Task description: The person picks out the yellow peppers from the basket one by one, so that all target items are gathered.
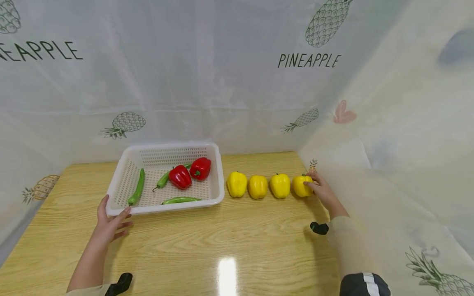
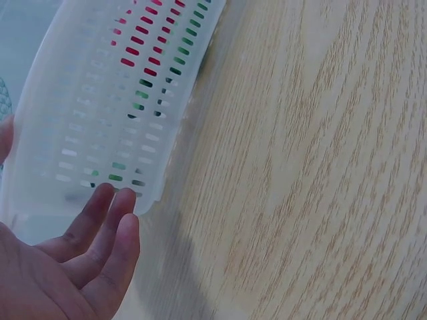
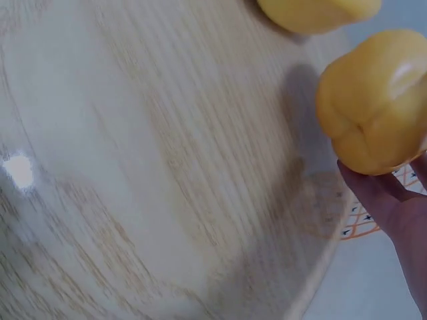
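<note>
My left hand (image 1: 108, 224) holds the near left corner of a white plastic basket (image 1: 170, 209), thumb on the left side and fingers along the front wall. In the left wrist view, fingertips (image 2: 125, 200) meet the slotted wall. Inside lie two red bell peppers (image 1: 180, 177) and several long green peppers (image 1: 138, 187). At the right end of a row of yellow bell peppers (image 1: 257, 187), my right hand (image 1: 324, 192) grips the last yellow bell pepper (image 3: 373, 103) between thumb and fingers. Its far side is partly hidden. I cannot tell whether it touches the table.
The wooden table (image 1: 185, 246) ends at a pineapple-printed curtain (image 1: 222, 82) behind it, and the curtain also hangs close beside the right hand. The yellow row stands just right of the basket. A bright light reflection (image 1: 226, 275) lies at the table's front.
</note>
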The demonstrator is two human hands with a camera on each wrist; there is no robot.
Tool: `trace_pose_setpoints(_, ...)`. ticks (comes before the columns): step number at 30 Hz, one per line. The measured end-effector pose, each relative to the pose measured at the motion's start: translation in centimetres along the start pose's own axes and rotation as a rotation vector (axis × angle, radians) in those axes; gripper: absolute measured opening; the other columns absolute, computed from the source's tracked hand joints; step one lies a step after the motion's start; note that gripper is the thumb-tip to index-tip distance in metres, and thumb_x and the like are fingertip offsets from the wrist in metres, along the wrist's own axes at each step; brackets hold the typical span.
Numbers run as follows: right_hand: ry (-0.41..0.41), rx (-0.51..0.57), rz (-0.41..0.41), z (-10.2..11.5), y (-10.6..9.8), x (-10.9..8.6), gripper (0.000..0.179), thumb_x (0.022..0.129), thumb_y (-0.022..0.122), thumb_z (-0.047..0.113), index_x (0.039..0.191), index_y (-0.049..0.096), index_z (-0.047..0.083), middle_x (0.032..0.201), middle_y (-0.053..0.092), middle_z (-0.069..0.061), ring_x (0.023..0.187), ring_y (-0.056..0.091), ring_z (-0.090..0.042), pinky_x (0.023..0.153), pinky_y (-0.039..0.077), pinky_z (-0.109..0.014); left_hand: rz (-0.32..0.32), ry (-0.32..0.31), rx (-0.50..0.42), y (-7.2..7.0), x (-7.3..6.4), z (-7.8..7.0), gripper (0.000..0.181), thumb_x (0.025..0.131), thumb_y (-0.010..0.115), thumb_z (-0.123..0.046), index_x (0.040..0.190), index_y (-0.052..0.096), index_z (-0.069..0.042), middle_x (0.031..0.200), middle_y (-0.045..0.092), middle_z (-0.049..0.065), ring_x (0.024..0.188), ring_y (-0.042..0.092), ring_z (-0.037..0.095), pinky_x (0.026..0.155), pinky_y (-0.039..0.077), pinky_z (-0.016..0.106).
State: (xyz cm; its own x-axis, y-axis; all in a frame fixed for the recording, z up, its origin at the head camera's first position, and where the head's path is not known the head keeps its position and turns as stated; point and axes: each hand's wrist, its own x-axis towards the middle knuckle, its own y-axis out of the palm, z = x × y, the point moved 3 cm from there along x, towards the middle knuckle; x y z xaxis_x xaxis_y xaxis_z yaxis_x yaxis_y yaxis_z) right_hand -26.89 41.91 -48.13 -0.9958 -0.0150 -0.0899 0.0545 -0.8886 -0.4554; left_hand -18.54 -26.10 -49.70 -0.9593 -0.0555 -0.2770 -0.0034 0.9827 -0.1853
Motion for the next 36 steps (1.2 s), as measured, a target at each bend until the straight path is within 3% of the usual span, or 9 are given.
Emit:
trace_pose_setpoints(6,0.019,-0.038,-0.020,-1.9,0.0,0.6,0.052,0.102,0.052,0.033,0.142,0.039,0.002,0.148,0.031,-0.026,0.129,0.034,-0.042,0.097,0.038,-0.049,-0.005,-0.005,-0.004,0.0,-0.2,-0.1,0.095,0.100,0.055,-0.036,0.148,-0.027,-0.039,0.092,0.061,-0.015,0.077,0.067,0.010,0.066,0.055,0.031)
trace_pose_setpoints(13,0.052,-0.075,-0.001,-2.4,0.0,0.9,0.052,0.102,0.051,0.037,0.140,0.039,0.003,0.143,0.035,-0.028,0.122,0.040,-0.040,0.090,0.041,-0.041,0.003,-0.007,0.024,-0.3,-0.5,-0.4,0.096,0.100,0.055,-0.037,0.148,-0.028,-0.036,0.102,0.059,-0.008,0.080,0.068,0.013,0.070,0.055,0.033)
trace_pose_setpoints(16,0.063,-0.088,0.016,-2.3,0.0,0.9,0.054,0.102,0.050,0.038,0.141,0.037,0.003,0.145,0.033,-0.029,0.122,0.039,-0.041,0.092,0.040,-0.043,0.011,-0.009,0.049,-0.3,-0.8,-0.6,0.095,0.100,0.053,-0.038,0.149,-0.029,-0.034,0.119,0.056,0.019,0.082,0.067,0.011,0.071,0.055,0.034)
trace_pose_setpoints(18,0.071,-0.103,0.031,-2.2,-0.1,0.9,0.056,0.102,0.050,0.040,0.142,0.036,0.004,0.145,0.032,-0.029,0.122,0.039,-0.041,0.093,0.040,-0.045,0.021,-0.012,0.066,-0.4,-0.8,-0.8,0.095,0.101,0.052,-0.038,0.148,-0.030,-0.032,0.134,0.041,0.035,0.083,0.066,0.011,0.072,0.055,0.034)
trace_pose_setpoints(20,0.079,-0.114,0.047,-2.1,-0.2,1.0,0.057,0.101,0.050,0.040,0.143,0.035,0.004,0.147,0.030,-0.030,0.123,0.039,-0.042,0.092,0.040,-0.046,0.025,-0.012,0.092,-0.4,-0.9,-1.0,0.095,0.101,0.051,-0.038,0.148,-0.031,-0.028,0.143,0.021,0.043,0.085,0.066,0.013,0.073,0.055,0.035)
trace_pose_setpoints(27,0.097,-0.089,0.079,-1.6,-0.2,1.0,0.061,0.100,0.053,0.031,0.148,0.029,0.002,0.150,0.023,-0.032,0.127,0.036,-0.045,0.093,0.041,-0.048,0.014,0.025,0.163,-1.0,-0.7,-1.3,0.095,0.100,0.053,-0.037,0.151,-0.025,-0.018,0.137,0.028,0.045,0.094,0.065,0.035,0.073,0.055,0.041)
trace_pose_setpoints(31,0.088,-0.112,0.082,-1.1,-0.1,0.9,0.062,0.100,0.053,0.028,0.149,0.027,0.001,0.151,0.019,-0.033,0.132,0.028,-0.050,0.100,0.037,-0.056,0.017,0.059,0.198,-1.5,-0.6,-1.5,0.093,0.101,0.053,-0.035,0.152,-0.021,-0.013,0.132,0.034,0.045,0.092,0.065,0.034,0.072,0.055,0.044)
trace_pose_setpoints(34,0.060,-0.177,0.080,-0.7,-0.1,0.9,0.063,0.100,0.054,0.028,0.150,0.027,0.000,0.151,0.019,-0.033,0.134,0.024,-0.053,0.103,0.032,-0.061,0.015,0.073,0.244,-1.9,-0.7,-1.7,0.093,0.101,0.053,-0.034,0.152,-0.020,-0.010,0.128,0.039,0.044,0.090,0.065,0.032,0.073,0.055,0.046)
trace_pose_setpoints(36,0.038,-0.226,0.080,-0.5,-0.2,0.9,0.063,0.101,0.055,0.029,0.150,0.027,-0.001,0.152,0.021,-0.032,0.134,0.023,-0.054,0.103,0.030,-0.064,0.013,0.078,0.284,-2.2,-0.8,-1.9,0.092,0.101,0.052,-0.034,0.152,-0.020,-0.009,0.128,0.039,0.045,0.093,0.065,0.037,0.073,0.054,0.048)
